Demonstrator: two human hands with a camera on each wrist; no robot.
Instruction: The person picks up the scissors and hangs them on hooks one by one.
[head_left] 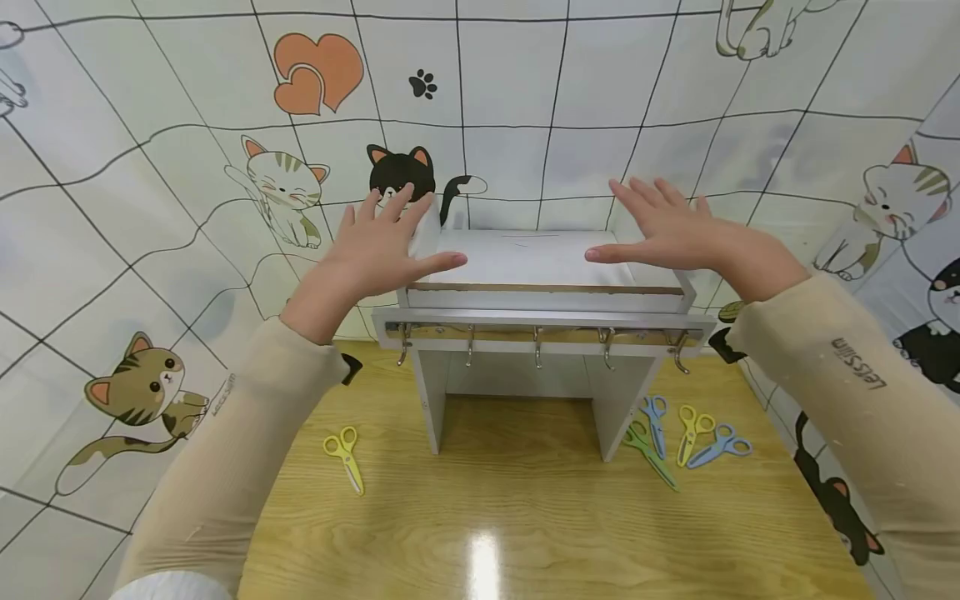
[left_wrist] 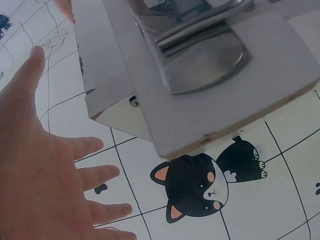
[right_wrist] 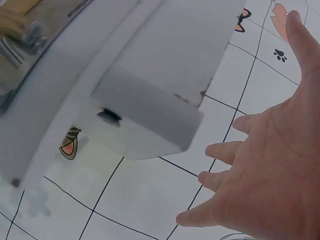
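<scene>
White rack [head_left: 547, 317] could be tipped if bumped by left hand [head_left: 378, 250] or right hand [head_left: 671, 232], both spread wide and empty near its ends.

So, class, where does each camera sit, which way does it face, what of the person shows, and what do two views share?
Head: on the head, facing forward and down at the white rack and table; left hand, right hand and sleeves show.
Left wrist: on that wrist, facing the rack; left hand at the left edge.
Right wrist: on that wrist, facing the rack; right hand at the right edge.
Shared: both wrist views hold the rack and cat-print backdrop.
</scene>
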